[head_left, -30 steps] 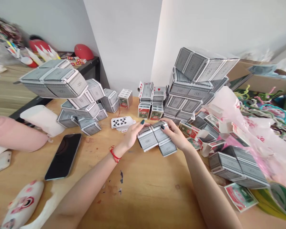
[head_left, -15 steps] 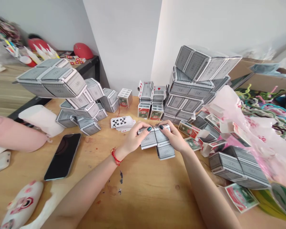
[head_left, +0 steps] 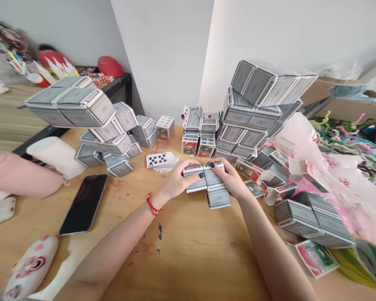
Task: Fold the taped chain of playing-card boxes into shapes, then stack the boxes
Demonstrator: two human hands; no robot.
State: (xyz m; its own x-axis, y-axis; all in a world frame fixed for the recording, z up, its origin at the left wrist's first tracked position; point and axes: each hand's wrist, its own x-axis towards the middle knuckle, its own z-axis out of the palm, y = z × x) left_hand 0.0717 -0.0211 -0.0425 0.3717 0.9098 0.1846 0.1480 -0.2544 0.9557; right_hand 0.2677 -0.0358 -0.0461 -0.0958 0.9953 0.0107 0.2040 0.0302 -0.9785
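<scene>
- At the far left of the hands, a pink rounded object (head_left: 21,173) lies on the table (head_left: 188,259); its exact kind I cannot tell.
- Nearer to the person, also well left of the hands, is a white oval item (head_left: 26,274) with red and pink print.
- Farther away than the left hand, to its left, stands an uneven tower of grey card-back blocks (head_left: 81,108).
- Before this tower, left of the left forearm, lies a smartphone (head_left: 84,205) with its black screen up.
- Just beyond the left hand are loose playing cards (head_left: 159,159); the top one shows spades.
- The left hand (head_left: 177,182), with a red string bracelet (head_left: 153,205) at its wrist, grips the left side of a card-back block (head_left: 218,197), its thumb on the top.
- This block is between the two hands; one section of it sticks out toward the person.
- Directly beyond the hands, red-and-green card boxes (head_left: 189,146) stand upright.
- The right hand (head_left: 233,179) holds the block's right side, thumb also on top.
- Beyond the right hand, to its right, rises a taller card-back stack (head_left: 242,115).
- Right of the right hand lie opened card boxes (head_left: 280,192), then another grey block (head_left: 313,219).
- Farthest right and nearer is a yellow-green tape roll (head_left: 347,265).
</scene>
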